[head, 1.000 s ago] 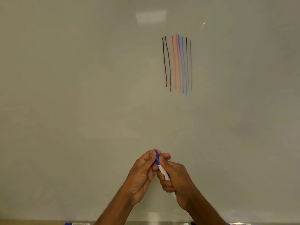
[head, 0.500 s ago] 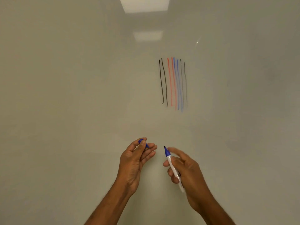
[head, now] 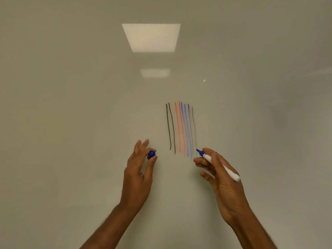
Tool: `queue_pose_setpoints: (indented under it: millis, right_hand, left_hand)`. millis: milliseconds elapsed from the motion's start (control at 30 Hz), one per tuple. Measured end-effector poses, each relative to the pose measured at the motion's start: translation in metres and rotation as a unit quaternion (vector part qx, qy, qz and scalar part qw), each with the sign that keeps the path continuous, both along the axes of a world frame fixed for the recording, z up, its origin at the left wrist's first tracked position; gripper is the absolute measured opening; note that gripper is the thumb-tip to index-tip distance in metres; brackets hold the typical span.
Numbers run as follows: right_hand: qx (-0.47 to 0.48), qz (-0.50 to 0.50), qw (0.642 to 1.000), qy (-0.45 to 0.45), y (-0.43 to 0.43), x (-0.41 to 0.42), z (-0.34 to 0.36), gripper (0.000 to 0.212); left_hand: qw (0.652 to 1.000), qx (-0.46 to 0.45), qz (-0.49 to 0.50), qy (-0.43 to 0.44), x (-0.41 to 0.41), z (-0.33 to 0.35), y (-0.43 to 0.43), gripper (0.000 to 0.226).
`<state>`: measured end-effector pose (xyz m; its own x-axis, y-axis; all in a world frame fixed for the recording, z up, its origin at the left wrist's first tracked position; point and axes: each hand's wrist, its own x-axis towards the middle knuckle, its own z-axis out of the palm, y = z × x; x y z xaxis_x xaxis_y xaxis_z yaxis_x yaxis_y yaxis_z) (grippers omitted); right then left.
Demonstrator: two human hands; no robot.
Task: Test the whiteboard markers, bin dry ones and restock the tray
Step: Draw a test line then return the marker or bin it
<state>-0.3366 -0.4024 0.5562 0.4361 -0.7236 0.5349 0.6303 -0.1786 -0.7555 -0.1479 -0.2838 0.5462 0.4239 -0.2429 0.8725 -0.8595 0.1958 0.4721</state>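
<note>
The marker [head: 218, 165] – light, rigid, smooth-barrelled – is pinched near its tip by the right hand [head: 221, 178], nib just beside the test lines [head: 181, 128] on the board [head: 71, 105]. The cap [head: 151, 154] is pinched in the left hand [head: 139, 175]. A grip near the nib is judged best.

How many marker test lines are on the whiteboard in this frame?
8, side by side on the glossy white whiteboard: two black lines leftmost, then two red lines, two blue lines, two thin dark lines rightmost.

Soft, even light falls from above, two pale glare patches [head: 150, 37] of ceiling lamps lie on the whiteboard [head: 62, 114], and the near bottom edge is slightly blurred.
</note>
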Motion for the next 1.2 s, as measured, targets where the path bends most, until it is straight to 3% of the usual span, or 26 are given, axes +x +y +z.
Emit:
queue_pose_setpoints:
  millis: [67, 167, 333, 467, 800, 1200]
  right_hand:
    - [-0.056, -0.089, 0.994, 0.015, 0.000, 0.004, 0.007, 0.038]
    - [-0.087, -0.164, 0.983, -0.009, 0.000, 0.009, 0.019, 0.027]
    - [-0.131, -0.227, 0.964, -0.051, -0.015, 0.025, 0.034, 0.023]
    - [-0.168, -0.274, 0.946, -0.048, -0.037, 0.038, 0.043, 0.034]
    - [-0.262, -0.300, 0.915, -0.061, -0.060, 0.059, 0.087, 0.015]
    - [-0.301, -0.377, 0.875, -0.038, -0.057, 0.043, -0.029, 0.020]
  left_hand:
    - [0.998, -0.006, 0.028, -0.063, 0.013, 0.011, -0.009, 0.043]
    - [0.982, -0.021, 0.089, -0.166, 0.031, 0.024, -0.026, 0.029]
    - [0.947, -0.049, 0.154, -0.279, 0.050, 0.038, -0.052, 0.037]
    - [0.933, -0.085, 0.164, -0.307, 0.058, 0.044, -0.063, 0.038]
    - [0.918, -0.112, 0.201, -0.323, 0.064, 0.044, -0.070, 0.041]
    - [0.918, -0.111, 0.205, -0.319, 0.063, 0.043, -0.070, 0.040]
